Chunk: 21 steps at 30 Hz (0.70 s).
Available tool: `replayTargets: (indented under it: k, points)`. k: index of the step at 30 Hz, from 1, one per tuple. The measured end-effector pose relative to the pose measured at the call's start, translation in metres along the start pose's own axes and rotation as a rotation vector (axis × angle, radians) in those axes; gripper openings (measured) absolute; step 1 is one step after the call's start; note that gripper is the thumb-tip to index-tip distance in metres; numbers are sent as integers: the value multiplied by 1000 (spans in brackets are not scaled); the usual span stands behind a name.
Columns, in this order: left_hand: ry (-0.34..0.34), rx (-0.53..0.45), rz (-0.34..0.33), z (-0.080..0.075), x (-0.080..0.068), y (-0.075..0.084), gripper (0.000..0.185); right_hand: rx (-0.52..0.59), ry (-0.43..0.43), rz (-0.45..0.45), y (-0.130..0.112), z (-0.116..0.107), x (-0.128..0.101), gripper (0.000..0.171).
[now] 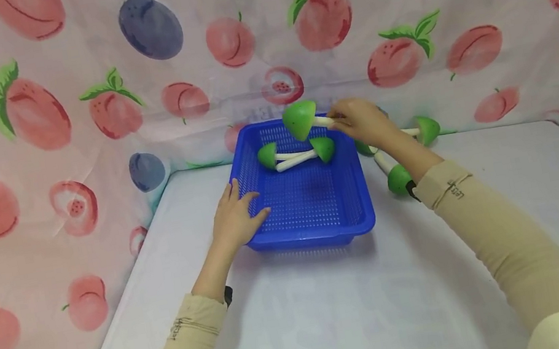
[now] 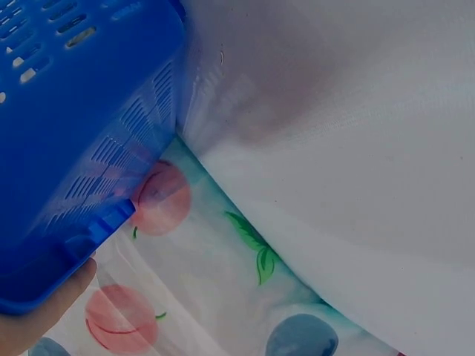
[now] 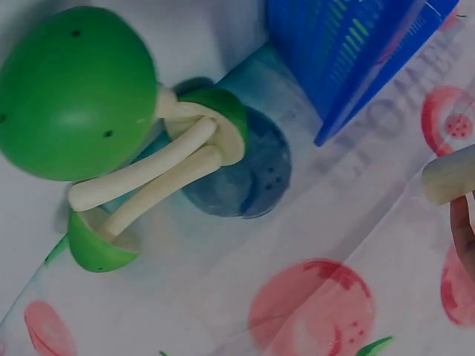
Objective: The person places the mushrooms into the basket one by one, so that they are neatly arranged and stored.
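Observation:
My right hand (image 1: 364, 122) pinches the pale stem of a green-capped toy mushroom (image 1: 300, 121) above the back of a blue basket (image 1: 312, 235). In the right wrist view only the end of that stem (image 3: 445, 178) and part of the fingers show. Two more toy mushrooms, the left one (image 1: 268, 156) and the right one (image 1: 323, 149), lie in the basket with stems side by side. My left hand (image 1: 233, 217) rests on the basket's left rim, its fingers fairly straight. In the left wrist view a finger lies along the rim's outside.
Right of the basket, three toy mushrooms lie on the white table (image 1: 306, 326), partly hidden by my right arm. The nearest has a large green cap (image 3: 78, 96); the others lie with stems together. A fruit-printed cloth (image 1: 254, 29) hangs behind the table.

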<state>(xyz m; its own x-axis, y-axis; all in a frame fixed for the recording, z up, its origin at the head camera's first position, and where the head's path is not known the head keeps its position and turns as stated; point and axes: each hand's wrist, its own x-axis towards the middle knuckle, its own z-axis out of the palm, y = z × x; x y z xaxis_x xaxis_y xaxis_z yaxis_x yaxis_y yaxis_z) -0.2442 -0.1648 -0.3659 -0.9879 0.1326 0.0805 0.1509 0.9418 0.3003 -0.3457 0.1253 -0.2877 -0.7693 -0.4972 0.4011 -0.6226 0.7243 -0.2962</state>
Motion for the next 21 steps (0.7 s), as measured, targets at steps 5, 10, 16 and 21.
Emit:
replayTargets:
  k: [5,10,16,21]
  points:
    - [1,-6,-9,2,-1,1,54,31,-20,12,-12,0,14,22]
    - [0,1,-8,1,-1,1,54,63,-20,1,-26,-4,27,22]
    - [5,-2,-10,0,-1,-1,54,115,-9,30,-43,-1,44,23]
    - [7,0,3,2,-1,0,53,176,4,59,-52,8,51,22]
